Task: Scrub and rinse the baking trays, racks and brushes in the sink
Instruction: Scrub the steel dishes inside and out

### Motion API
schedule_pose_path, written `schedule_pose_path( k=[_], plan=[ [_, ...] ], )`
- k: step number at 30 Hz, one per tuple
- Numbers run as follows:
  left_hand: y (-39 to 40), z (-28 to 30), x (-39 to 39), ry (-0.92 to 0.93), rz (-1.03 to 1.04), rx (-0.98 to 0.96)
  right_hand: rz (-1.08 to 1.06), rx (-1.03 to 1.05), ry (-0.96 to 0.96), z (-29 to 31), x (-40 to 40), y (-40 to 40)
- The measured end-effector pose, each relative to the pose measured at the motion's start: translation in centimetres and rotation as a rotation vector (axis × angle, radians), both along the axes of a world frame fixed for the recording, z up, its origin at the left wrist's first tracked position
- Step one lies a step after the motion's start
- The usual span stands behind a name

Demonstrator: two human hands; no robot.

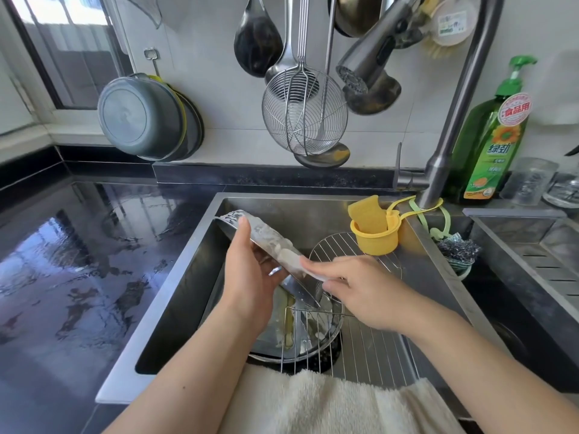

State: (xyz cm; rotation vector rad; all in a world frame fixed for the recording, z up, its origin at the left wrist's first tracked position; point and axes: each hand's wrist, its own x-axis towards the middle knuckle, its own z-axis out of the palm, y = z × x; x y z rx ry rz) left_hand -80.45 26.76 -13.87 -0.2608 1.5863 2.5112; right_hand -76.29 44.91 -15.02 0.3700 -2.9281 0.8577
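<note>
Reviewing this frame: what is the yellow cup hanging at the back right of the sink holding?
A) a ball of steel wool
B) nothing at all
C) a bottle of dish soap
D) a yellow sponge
D: a yellow sponge stands upright in the yellow cup, while the steel wool sits in a separate holder to its right and the dish soap bottle stands on the counter.

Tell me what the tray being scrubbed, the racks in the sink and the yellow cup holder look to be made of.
Tray: bare metal, probably steel or aluminium; grey sheen under white suds.
Round rack and square rack: thin wire, likely stainless or chromed, bright and silvery.
Yellow cup holder: looks like moulded plastic or silicone, matte, uniformly coloured.
</note>
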Motion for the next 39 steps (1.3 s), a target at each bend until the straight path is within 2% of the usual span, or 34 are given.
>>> schedule_pose_path(
  k=[4,8,13,17,20,24,27,29,33,39],
  plan=[
    [-0.3,0.0,0.0,-0.003,0.039,0.122,-0.113,0.016,0.051,-0.3,-1.1,0.9],
    [-0.5,-0.1,-0.3,-0.025,0.060,0.267,0.009,-0.019,0.080,-0.2,0.0,-1.1],
    [0.5,0.1,0.4,-0.045,-0.115,0.063,-0.121,0.044,0.105,-0.3,-1.1,-0.2],
    [0.1,0.2,0.3,-0.059,-0.043,0.075,-0.011,0.011,-0.072,-0.2,-0.2,0.3],
    [-0.2,0.3,-0.2,-0.073,0.015,0.131,-0.024,0.061,-0.202,-0.2,0.1,1.3],
    [0.4,0.4,0.6,-0.025,-0.095,0.039,0.012,-0.010,0.013,-0.3,-0.5,-1.0],
    [0.6,0.1,0.6,0.025,-0.103,-0.001,-0.007,-0.029,0.148,0.1,-1.3,-2.8],
    [0.2,0.2,0.4,0.011,-0.047,0.047,-0.026,0.027,0.077,0.0,-1.0,-1.6],
    [-0.3,0.8,0.0,0.008,0.069,0.136,-0.002,0.162,-0.190,-0.3,0.6,1.4],
    [0.7,0.1,0.6,0.061,-0.144,-0.031,-0.042,-0.039,0.150,0.1,-1.2,-2.6]
  ],
)
